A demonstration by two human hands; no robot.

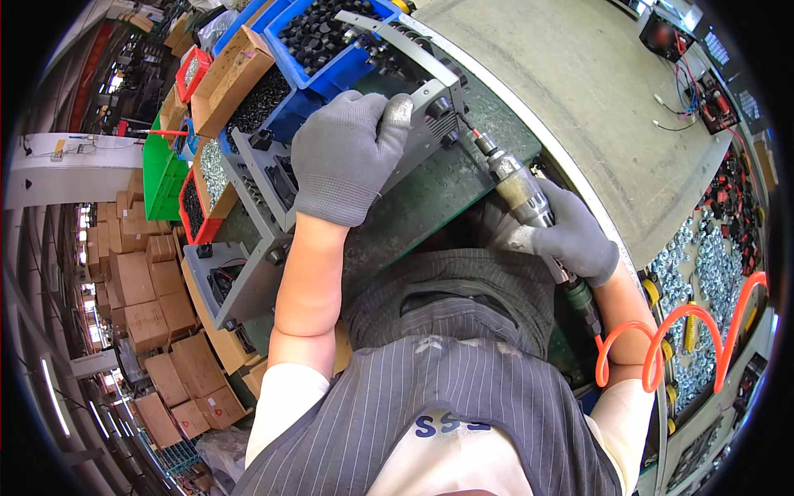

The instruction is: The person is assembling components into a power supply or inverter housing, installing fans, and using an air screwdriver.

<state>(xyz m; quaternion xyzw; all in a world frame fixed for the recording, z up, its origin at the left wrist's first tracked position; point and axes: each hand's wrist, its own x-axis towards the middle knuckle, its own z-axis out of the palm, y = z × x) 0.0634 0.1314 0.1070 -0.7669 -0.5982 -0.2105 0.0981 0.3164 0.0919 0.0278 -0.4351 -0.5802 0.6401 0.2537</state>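
My left hand (pixel 343 157), in a grey knit glove, grips the top of a grey metal equipment housing (pixel 413 153), its thumb toward the right end. Black round feet (pixel 438 107) stick out from that end. Wrapped in my gloved right hand (pixel 576 231) is a pneumatic screwdriver (pixel 519 186), tilted up and left. Its tip reaches the housing's end beside the feet; whether it sits on a screw is too small to tell. A coiled orange air hose (pixel 659 339) runs from the tool's lower end past my right forearm.
A blue bin (pixel 329 81) of black plastic parts stands behind the housing. Leftward are a cardboard tray (pixel 231 78), a green bin (pixel 161 174) and small red bins. Another grey housing (pixel 227 293) sits nearer left. Many small metal parts (pixel 695 289) lie at right; stacked cartons (pixel 136 285) stand far left.
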